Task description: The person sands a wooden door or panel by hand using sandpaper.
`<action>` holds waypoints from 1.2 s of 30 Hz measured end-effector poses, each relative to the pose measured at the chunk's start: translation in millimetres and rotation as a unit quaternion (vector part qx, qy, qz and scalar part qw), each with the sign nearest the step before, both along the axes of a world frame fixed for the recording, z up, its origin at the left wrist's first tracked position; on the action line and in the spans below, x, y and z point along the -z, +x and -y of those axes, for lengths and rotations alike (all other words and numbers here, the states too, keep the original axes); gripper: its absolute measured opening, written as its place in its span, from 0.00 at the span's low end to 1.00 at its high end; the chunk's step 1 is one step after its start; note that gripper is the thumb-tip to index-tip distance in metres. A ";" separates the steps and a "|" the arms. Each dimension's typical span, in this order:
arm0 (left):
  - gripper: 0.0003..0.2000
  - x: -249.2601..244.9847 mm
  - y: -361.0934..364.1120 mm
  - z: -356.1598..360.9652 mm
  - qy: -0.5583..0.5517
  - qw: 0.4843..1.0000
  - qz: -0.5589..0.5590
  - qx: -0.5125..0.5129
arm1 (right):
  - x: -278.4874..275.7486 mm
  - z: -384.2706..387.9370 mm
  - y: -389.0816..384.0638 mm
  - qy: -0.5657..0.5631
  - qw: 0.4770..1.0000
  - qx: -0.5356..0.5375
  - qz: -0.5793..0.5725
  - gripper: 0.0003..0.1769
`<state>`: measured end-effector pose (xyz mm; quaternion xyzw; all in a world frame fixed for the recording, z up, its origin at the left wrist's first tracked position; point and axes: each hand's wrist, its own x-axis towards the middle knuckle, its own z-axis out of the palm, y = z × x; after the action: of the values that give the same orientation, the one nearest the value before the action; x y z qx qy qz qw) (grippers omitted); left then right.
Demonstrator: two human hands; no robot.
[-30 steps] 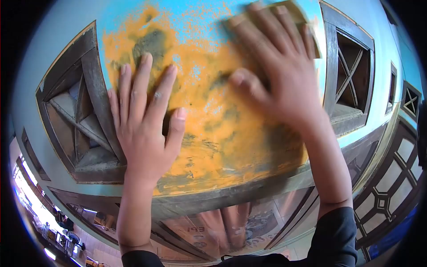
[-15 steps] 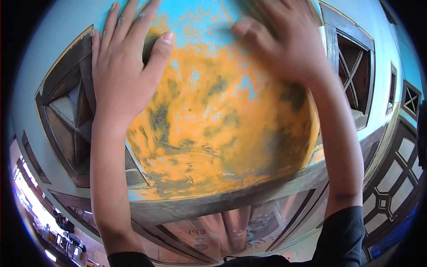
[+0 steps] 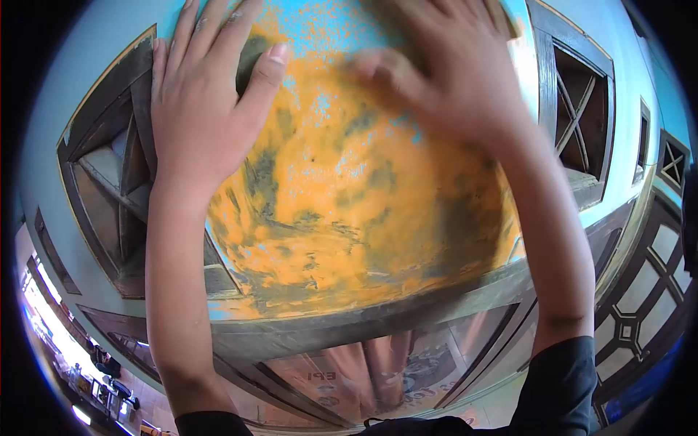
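Observation:
A wall panel (image 3: 320, 218) fills the middle of the view, orange with grey smudges and light-blue specks, turning bright blue at the top. My left hand (image 3: 207, 102) lies flat against its upper left, fingers stretched upward and thumb apart, with pale dust on the fingers. Across the upper right spreads my right hand (image 3: 458, 80), blurred by motion, its thumb pointing left. Something flat and dark shows beneath this hand, with a brownish edge by the outer fingers; I cannot tell what it is. The topmost fingertips of both hands are cut off by the frame.
Dark wooden vent frames with crossed bars flank the panel, one at left (image 3: 109, 182) and one at right (image 3: 582, 109). A grey wooden beam (image 3: 349, 327) runs below, above glass panes with a pinkish curtain (image 3: 385, 367). A patterned door (image 3: 647, 291) stands at far right.
My right hand has shifted a little left and up across the panel. My left hand stays flat in nearly the same place. The view has tilted slightly.

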<state>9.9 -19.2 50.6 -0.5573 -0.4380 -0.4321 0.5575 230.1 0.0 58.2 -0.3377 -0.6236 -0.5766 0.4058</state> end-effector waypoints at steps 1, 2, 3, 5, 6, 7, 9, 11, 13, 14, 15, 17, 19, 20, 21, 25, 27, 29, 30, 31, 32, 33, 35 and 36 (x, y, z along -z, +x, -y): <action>0.30 0.1 -0.2 0.5 -0.005 1.000 -0.003 0.003 | 18.7 -0.5 -5.5 0.023 0.998 0.014 0.065 0.46; 0.30 0.3 -0.4 1.0 -0.009 1.000 -0.005 0.005 | 23.2 3.2 -3.7 0.004 0.997 0.012 0.075 0.46; 0.30 0.5 -0.7 1.1 -0.007 1.000 -0.004 0.001 | 24.3 5.8 -0.2 -0.013 0.996 0.009 0.087 0.46; 0.30 1.4 -1.0 -0.9 0.003 1.000 -0.003 -0.009 | -1.9 9.0 14.4 -0.053 0.996 0.074 -0.020 0.45; 0.30 2.3 -0.7 -3.4 0.011 1.000 -0.004 -0.014 | -12.8 3.7 18.0 -0.021 0.998 0.000 -0.067 0.45; 0.29 2.2 -0.7 -4.1 0.015 1.000 -0.004 -0.013 | -8.7 0.6 18.1 -0.017 0.998 0.020 -0.062 0.45; 0.28 2.2 -0.7 -4.4 0.020 1.000 -0.007 -0.005 | 6.9 2.8 9.4 -0.006 0.997 0.060 -0.054 0.44; 0.27 0.3 -8.9 -10.1 0.040 0.998 -0.047 0.022 | 34.4 -0.2 7.1 0.015 0.997 -0.075 0.016 0.39; 0.27 -2.3 -32.0 -27.3 0.079 0.988 -0.120 0.061 | 68.6 3.1 0.4 -0.047 0.996 -0.062 0.049 0.40; 0.28 3.1 -32.9 -28.8 0.068 0.988 -0.119 0.071 | 84.2 5.4 0.2 -0.067 0.994 -0.052 0.064 0.39; 0.28 11.6 -32.5 -25.9 0.057 0.988 -0.117 0.079 | 98.6 7.7 2.2 -0.086 0.992 -0.044 0.080 0.39; 0.29 29.2 -30.8 -19.4 0.031 0.990 -0.116 0.081 | 105.9 10.0 11.5 -0.099 0.992 -0.028 0.077 0.39; 0.30 50.5 -29.6 -12.8 -0.001 0.991 -0.113 0.069 | 101.4 12.1 23.6 -0.090 0.995 -0.013 0.044 0.38; 0.32 60.4 -29.4 -11.1 -0.015 0.993 -0.107 0.046 | 95.5 10.8 28.3 -0.068 0.998 -0.012 0.008 0.38; 0.32 68.6 -30.0 -10.3 -0.023 0.993 -0.108 0.047 | 88.5 7.6 34.2 -0.045 0.998 -0.031 -0.019 0.38; 0.34 92.1 -30.3 -6.1 -0.055 0.992 -0.108 0.033 | 85.9 6.1 20.7 -0.026 0.998 -0.040 -0.042 0.40; 0.34 103.3 -30.7 -3.3 -0.074 0.991 -0.110 0.036 | 102.4 10.6 3.1 -0.077 0.996 -0.047 0.023 0.40; 0.34 116.6 -31.4 1.0 -0.095 0.989 -0.114 0.026 | 113.0 9.0 0.3 -0.095 0.992 -0.051 0.059 0.38; 0.34 121.5 -32.1 2.3 -0.104 0.988 -0.115 0.022 | 110.9 10.2 4.6 -0.094 0.992 -0.049 0.063 0.38; 0.34 125.7 -33.5 2.1 -0.104 0.988 -0.115 0.021 | 108.2 11.1 9.2 -0.093 0.992 -0.047 0.066 0.37; 0.34 130.1 -34.7 1.3 -0.106 0.987 -0.117 0.021 | 101.9 9.6 14.9 -0.063 0.997 -0.044 0.030 0.37; 0.34 133.4 -35.5 0.8 -0.108 0.987 -0.118 0.022 | 97.4 4.3 22.4 -0.033 0.999 -0.035 -0.001 0.39; 0.35 136.5 -35.4 1.6 -0.111 0.987 -0.116 0.020 | 98.9 1.9 22.1 -0.022 0.999 -0.036 -0.033 0.40; 0.35 137.0 -35.4 1.8 -0.111 0.987 -0.117 0.019 | 104.5 4.5 17.4 -0.041 0.998 -0.029 -0.022 0.41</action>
<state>-25.5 -20.9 -86.4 -0.6709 -0.4043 -0.3233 0.5310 247.5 -4.6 -46.3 -0.3484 -0.6471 -0.5308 0.4221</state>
